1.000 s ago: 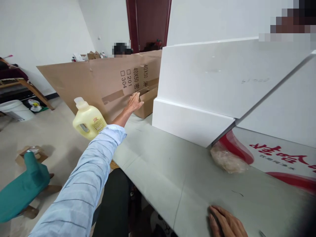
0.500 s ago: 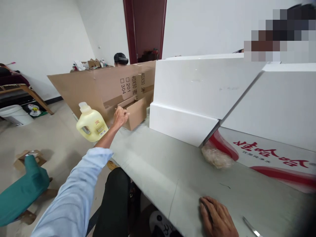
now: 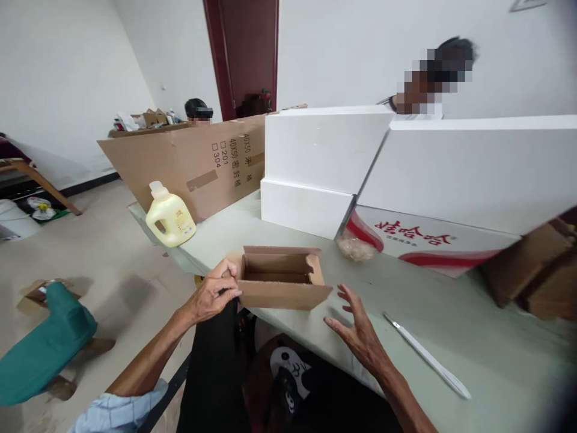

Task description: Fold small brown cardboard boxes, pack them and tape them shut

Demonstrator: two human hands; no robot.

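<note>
The small box [image 3: 279, 296] is brown, the jug [image 3: 178, 205] pale yellow (its cap [image 3: 157, 189] whiter), the sleeve [image 3: 119, 412] light blue with thin lines, the carton [image 3: 396, 245] white with red lettering.

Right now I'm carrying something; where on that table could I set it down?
The pale green tabletop is bare between the yellow plastic jug and the stacked white boxes, and between the slim white-handled tool and the brown cardboard pieces at right. The near edge is crowded: left hand on the open brown cardboard box, right hand open beside it.
</note>
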